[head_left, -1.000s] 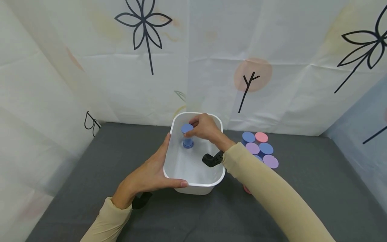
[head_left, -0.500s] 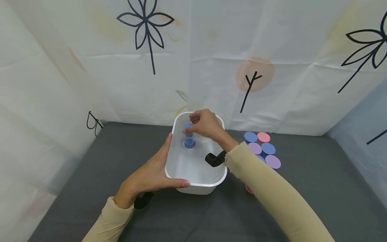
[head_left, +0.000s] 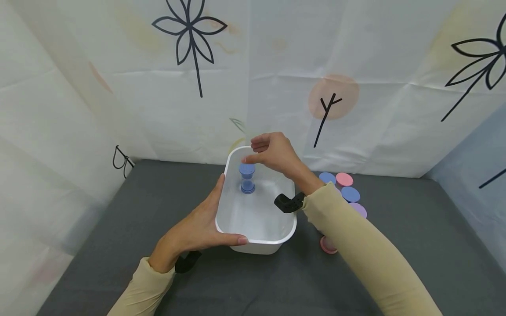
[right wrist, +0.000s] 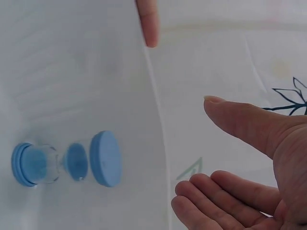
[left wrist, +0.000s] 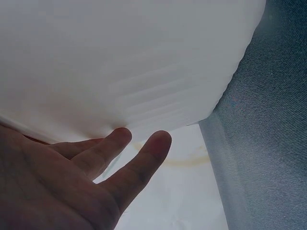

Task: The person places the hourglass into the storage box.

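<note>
A white plastic bin (head_left: 261, 219) stands on the dark table. Inside it, near the far left, a sand timer (head_left: 247, 172) with blue caps stands upright; the right wrist view shows its clear waist and blue sand (right wrist: 76, 161). My right hand (head_left: 276, 153) is just above the timer and apart from it, thumb and fingers spread with nothing between them. At the bin's near left corner rests my left hand (head_left: 197, 228), its thumb along the front rim and a finger up the left side. In the left wrist view, straight left fingers (left wrist: 144, 163) touch the outer wall.
Right of the bin, several more sand timers (head_left: 350, 194) with blue, pink and purple caps stand grouped, partly covered by the right sleeve (head_left: 356, 245). A pink-capped one (head_left: 329, 245) sits nearer the front. Patterned white cloth (head_left: 276, 109) hangs behind the table.
My right hand has released the blue sand timer and lifted up and slightly right, off it. The timer stays upright in the bin. My left hand keeps its place on the bin.
</note>
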Demonstrator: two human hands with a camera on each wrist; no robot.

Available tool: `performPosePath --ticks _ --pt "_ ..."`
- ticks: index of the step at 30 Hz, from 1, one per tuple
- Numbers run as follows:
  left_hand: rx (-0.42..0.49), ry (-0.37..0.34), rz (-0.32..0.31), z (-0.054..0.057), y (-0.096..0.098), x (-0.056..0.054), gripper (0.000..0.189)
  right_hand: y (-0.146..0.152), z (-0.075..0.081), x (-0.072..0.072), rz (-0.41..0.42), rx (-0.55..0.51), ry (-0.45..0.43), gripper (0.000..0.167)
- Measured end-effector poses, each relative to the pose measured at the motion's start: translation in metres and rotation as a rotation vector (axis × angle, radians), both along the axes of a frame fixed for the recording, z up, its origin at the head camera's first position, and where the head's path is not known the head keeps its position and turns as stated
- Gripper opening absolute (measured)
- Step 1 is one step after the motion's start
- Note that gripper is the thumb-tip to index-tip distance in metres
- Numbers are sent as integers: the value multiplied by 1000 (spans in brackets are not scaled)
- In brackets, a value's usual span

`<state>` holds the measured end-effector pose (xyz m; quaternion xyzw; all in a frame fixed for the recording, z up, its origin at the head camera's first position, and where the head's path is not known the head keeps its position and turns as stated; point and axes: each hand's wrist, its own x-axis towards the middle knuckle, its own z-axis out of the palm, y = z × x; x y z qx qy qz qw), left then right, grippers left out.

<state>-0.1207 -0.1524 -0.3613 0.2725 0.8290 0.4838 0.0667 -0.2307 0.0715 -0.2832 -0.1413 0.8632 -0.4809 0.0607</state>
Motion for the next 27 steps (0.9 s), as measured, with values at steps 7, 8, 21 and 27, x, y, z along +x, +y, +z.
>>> performPosePath --ticks 7,8,21,27 --pt "26 -11 -18 0 1 -1 138 10 14 13 32 -66 35 62" --pt "29 -14 -17 0 1 -1 138 12 16 16 38 -74 44 62" --pt "63 -10 -25 1 2 -1 137 44 28 59 66 -186 55 59" --pt "63 -9 -21 4 4 0 137 60 24 75 57 -201 51 58"
